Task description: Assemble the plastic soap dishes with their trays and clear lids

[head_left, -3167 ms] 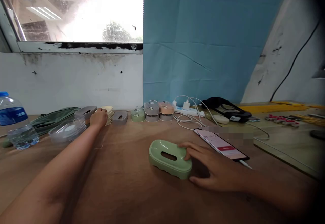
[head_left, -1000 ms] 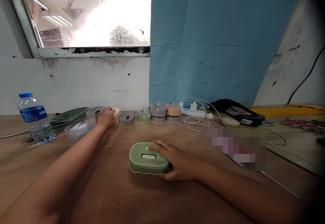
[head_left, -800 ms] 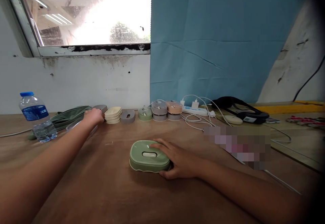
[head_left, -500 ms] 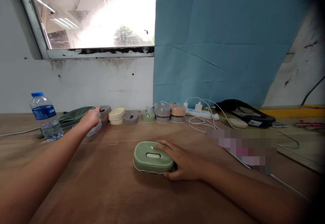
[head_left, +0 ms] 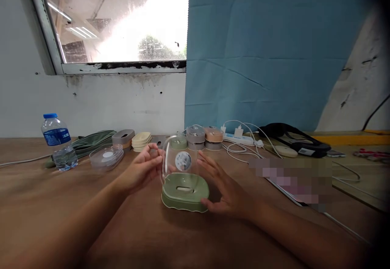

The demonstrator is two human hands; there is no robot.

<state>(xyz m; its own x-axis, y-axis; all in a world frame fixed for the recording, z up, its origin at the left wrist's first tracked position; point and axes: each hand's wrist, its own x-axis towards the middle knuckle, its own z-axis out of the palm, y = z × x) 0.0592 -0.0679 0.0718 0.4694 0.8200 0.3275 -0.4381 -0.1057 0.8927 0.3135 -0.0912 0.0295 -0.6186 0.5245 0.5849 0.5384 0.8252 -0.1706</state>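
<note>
Clear cover [head_left: 183,161] tilts steeply above the green box [head_left: 185,198] on the bench [head_left: 140,236], left edge pinched in the left hand [head_left: 142,170]; the right hand [head_left: 227,191], fingers spread, flanks their right side.

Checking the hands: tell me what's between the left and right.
Head view: a clear cover with a round sticker and, lower down, the green box.

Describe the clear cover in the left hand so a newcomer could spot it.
On the brown table, by the right hand, sits a green slotted box. Over it, the left hand holds the clear cover. Unlike the clear pieces lying flat farther left, it is tipped up, its round grey and white sticker facing the camera.
</note>
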